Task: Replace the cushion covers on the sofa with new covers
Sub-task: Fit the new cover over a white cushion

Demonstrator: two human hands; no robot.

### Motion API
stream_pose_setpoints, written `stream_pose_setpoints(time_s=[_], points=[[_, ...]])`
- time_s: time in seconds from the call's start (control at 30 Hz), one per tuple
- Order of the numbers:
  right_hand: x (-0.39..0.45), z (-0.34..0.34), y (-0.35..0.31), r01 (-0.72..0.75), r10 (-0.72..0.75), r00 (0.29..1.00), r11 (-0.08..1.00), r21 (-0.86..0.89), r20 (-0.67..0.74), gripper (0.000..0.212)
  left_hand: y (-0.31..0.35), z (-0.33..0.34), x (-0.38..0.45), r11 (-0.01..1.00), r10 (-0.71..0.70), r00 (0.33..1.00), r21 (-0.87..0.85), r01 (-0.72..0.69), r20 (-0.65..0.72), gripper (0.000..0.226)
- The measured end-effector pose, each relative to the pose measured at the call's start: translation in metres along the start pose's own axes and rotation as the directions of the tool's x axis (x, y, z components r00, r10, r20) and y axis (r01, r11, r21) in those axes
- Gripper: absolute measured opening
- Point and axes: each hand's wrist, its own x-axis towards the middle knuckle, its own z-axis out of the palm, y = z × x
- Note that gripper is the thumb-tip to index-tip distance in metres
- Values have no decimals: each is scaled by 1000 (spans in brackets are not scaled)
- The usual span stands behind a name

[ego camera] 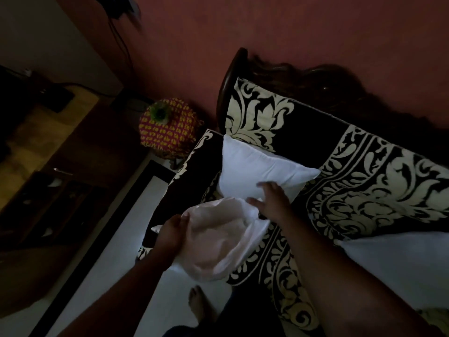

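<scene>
A bare white cushion [257, 171] leans in the sofa's corner against the armrest and backrest. The sofa [364, 186] wears a black cloth with cream floral print. In front of the cushion a white cover [218, 239] hangs open like a bag over the seat's front edge. My left hand [170, 233] grips the cover's left rim. My right hand [269, 200] reaches forward with fingers spread, over the cushion's lower edge and the cover's far rim; it grips nothing visibly. A second white cushion [398, 268] lies on the seat at the right.
A round stool with a pink and yellow patterned cover [167, 132] stands left of the armrest. Dark wooden furniture [48, 154] fills the left side. My bare foot [199, 305] is on the pale floor before the sofa. A red wall is behind.
</scene>
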Motion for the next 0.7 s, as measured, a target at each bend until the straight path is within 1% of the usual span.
stream_pose_setpoints(time_s=[0.03, 0.07, 0.1, 0.17, 0.23, 0.3, 0.4, 0.47, 0.5, 0.53, 0.6, 0.67, 0.7], points=[[16, -6, -2, -5, -11, 991, 993, -121, -130, 79, 1, 2, 2, 1000, -5, 1000, 18, 6, -17, 42], [35, -9, -1, -18, -35, 975, 972, -235, -218, 84, 1, 5, 6, 1000, -15, 999, 19, 16, -32, 42], [50, -14, -2, -45, -28, 973, 951, -306, -229, 89, 1, 7, 7, 1000, -28, 999, 4, 28, -42, 43], [77, -21, -1, -88, 56, 994, 928, -363, -97, 108, 1, 11, 10, 997, -67, 996, -36, 65, -58, 44], [91, -17, 3, -108, 123, 992, 910, -400, 11, 124, 0, 12, 10, 995, -88, 993, -54, 84, -74, 44], [95, -6, 8, -128, 145, 989, 896, -426, 6, 133, 2, 11, 10, 994, -105, 991, -48, 101, -89, 43], [92, 14, 10, -183, 174, 983, 858, -481, -64, 141, 1, 7, 9, 987, -143, 985, -82, 135, -101, 43], [88, 24, 14, -206, 191, 978, 823, -529, -84, 141, -4, 4, 8, 985, -156, 982, -83, 148, -107, 43], [85, 27, 15, -192, 176, 981, 806, -560, -83, 133, -7, 1, 8, 986, -157, 982, -79, 149, -104, 42], [82, 30, 16, -159, 142, 987, 786, -598, -76, 120, -10, -2, 7, 985, -160, 982, -82, 153, -97, 40], [77, 36, 14, -76, 67, 997, 767, -637, -38, 87, -15, -8, 4, 983, -161, 984, -104, 152, -81, 37], [72, 38, 9, -8, 0, 1000, 791, -612, -13, 50, -17, -15, 1, 986, -138, 987, -106, 129, -85, 36], [67, 37, 7, 7, -13, 1000, 809, -587, -6, 37, -18, -18, -1, 988, -128, 988, -104, 119, -88, 36]])
